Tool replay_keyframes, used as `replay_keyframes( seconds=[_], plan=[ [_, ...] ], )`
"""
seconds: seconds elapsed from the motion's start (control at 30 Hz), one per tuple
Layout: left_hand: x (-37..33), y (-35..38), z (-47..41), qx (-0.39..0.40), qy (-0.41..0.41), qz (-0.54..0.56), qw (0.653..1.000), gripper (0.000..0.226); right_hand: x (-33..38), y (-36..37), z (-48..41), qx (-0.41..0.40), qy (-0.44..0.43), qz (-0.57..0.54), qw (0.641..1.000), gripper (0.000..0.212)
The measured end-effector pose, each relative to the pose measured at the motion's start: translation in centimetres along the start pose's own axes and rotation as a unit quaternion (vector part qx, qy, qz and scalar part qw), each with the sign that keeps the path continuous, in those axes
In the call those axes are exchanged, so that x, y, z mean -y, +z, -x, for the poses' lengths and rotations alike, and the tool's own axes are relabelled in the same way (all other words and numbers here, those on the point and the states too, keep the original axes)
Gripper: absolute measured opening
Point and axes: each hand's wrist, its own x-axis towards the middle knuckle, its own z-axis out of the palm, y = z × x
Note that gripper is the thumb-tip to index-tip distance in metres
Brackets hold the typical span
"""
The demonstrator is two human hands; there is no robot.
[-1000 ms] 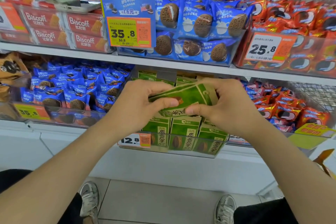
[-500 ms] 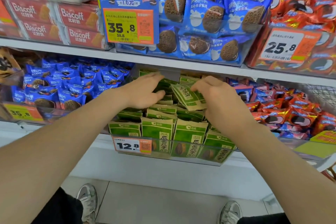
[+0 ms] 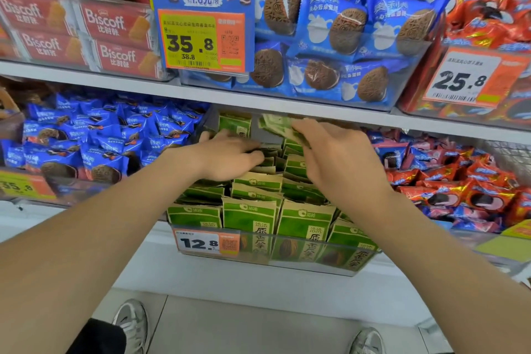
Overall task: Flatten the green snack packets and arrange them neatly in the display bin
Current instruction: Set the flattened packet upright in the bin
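Observation:
Several green snack packets (image 3: 249, 221) stand in rows inside a clear display bin (image 3: 316, 260) on the lower shelf. Both my hands reach deep into the bin's back half. My right hand (image 3: 339, 161) holds one green packet (image 3: 277, 125) at the back, its fingers curled over the packet's right end. My left hand (image 3: 230, 155) lies palm down on the packets at the back left, fingers extended among them. The packets under both hands are partly hidden.
A 12.8 price tag (image 3: 205, 243) sits on the bin's front. Blue cookie packs (image 3: 94, 138) fill the bin to the left, red ones (image 3: 459, 181) the bin to the right. The upper shelf edge (image 3: 287, 106) hangs just above my hands. My shoes stand on the floor below.
Both hands have moved from in front of the bin to its back. The packet held between both hands is now gripped by the right hand alone, and the left has dropped onto the stacked packets.

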Motion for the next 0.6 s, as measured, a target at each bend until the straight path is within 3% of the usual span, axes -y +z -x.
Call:
replay_keyframes(
  seconds=[0.13,0.27,0.37,0.47,0.6],
  plan=[
    [0.3,1.0,0.7,0.009,0.003,-0.02,1.0,0.065,0.8,1.9,-1.5,0.058,-0.003,0.022,0.998,0.042],
    [0.4,1.9,0.9,-0.002,0.004,-0.037,0.999,0.078,1.9,3.1,-3.0,0.16,0.033,0.086,0.983,0.028],
    [0.2,1.9,1.1,-0.001,0.006,-0.031,1.0,0.092,2.3,3.4,-3.8,0.173,0.011,0.08,0.982,0.049],
    [0.2,2.0,1.1,-0.006,0.007,-0.027,1.0,0.095,1.8,4.2,-5.0,0.239,0.001,0.116,0.964,0.068],
    [0.4,2.3,1.0,-0.008,0.01,-0.027,1.0,0.093,1.4,5.7,-6.9,0.263,0.063,0.157,0.95,0.032]
  ],
)
